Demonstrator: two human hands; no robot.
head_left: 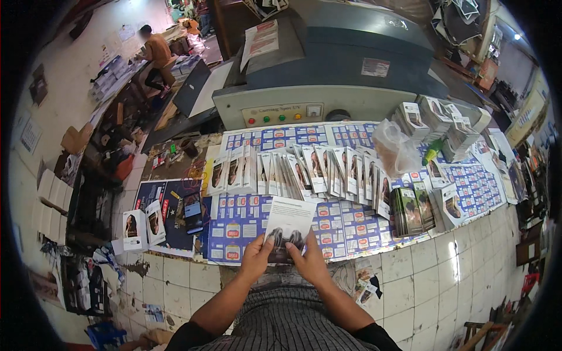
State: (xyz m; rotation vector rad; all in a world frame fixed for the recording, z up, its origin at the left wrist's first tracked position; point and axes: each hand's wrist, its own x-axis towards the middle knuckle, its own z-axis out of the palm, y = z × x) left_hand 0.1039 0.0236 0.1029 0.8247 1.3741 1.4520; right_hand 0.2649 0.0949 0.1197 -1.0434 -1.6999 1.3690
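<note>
Both hands hold one flat white carton (288,225) just above the near edge of the desk (246,234), over the person's lap: the left hand (256,257) grips its lower left corner with fingers (261,244) closed on the card, and the right hand (310,261) grips the lower right corner, its fingers closed on it too. The carton is tilted, its pale printed face up, with a dark picture at its lower end between the two hands. Beyond it the desk is covered with blue printed sheets (345,225), and a long row of cartons (298,172) stands on edge across them, leaning like filed cards. To the right lies a dark green stack (411,210), a clear plastic bag (395,149) and more piled boxes (445,126). To the left a phone (192,212) lies on a dark sheet, with two upright white boxes (143,225) near it. A large grey-blue machine (333,70) stands behind the desk. Another person (157,55) works far off at upper left. White floor tiles (445,275) lie to the right
</note>
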